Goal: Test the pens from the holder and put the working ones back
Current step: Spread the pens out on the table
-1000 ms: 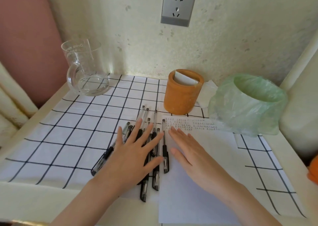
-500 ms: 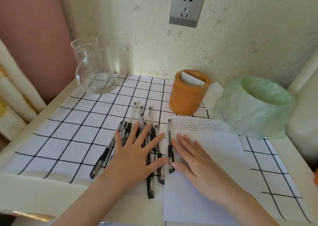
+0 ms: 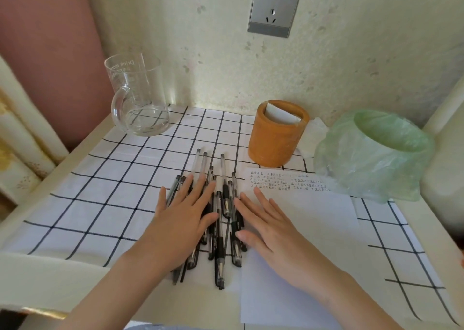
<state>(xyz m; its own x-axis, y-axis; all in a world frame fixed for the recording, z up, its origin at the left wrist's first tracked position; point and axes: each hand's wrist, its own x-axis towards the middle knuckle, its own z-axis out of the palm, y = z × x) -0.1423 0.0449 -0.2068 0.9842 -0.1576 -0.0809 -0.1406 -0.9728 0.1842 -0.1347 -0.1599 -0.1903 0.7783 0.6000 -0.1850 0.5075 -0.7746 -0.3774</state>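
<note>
Both flat hands, left hand (image 3: 184, 219) and right hand (image 3: 270, 226), have squeezed the black-gripped clear pens (image 3: 221, 229) tighter; fingers straight, holding nothing.

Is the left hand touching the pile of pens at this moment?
Touching. In the head view the left hand lies flat, fingers spread, on top of the pens; several barrels run under its palm and come out beyond its fingertips.

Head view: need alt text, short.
Two bare hands lie flat on a pile of black pens, left hand on top, right hand partly on a written sheet of paper. Behind stand an orange holder and a glass mug.
</note>
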